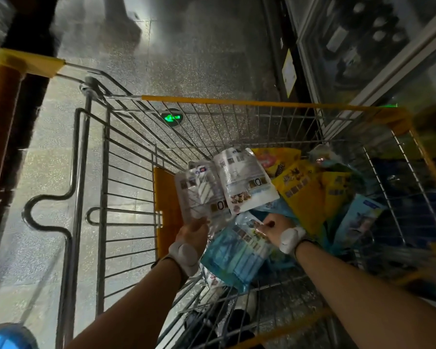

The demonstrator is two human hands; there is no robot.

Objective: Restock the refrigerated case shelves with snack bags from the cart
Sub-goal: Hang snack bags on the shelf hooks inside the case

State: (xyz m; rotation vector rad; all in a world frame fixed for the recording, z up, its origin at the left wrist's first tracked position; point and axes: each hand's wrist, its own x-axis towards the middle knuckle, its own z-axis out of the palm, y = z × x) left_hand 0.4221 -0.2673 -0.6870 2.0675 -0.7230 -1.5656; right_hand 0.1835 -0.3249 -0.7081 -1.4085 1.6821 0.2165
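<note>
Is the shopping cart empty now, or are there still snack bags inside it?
Not empty. The cart holds white bags, yellow bags and blue bags, heaped in the basket.

Both bare forearms reaching forward and down, white bands at both wrists, left hand [194,231] palm up with fingers closed in a grip, right hand [271,229] knuckles up, fingers curled shut

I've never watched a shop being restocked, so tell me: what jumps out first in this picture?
A wire cart with yellow trim fills the middle, its right half piled with yellow bags and blue bags. Two bare arms reach in: the left hand holds up white bags, and the right hand grips a blue one. A glass-fronted case stands at the upper right.
</note>
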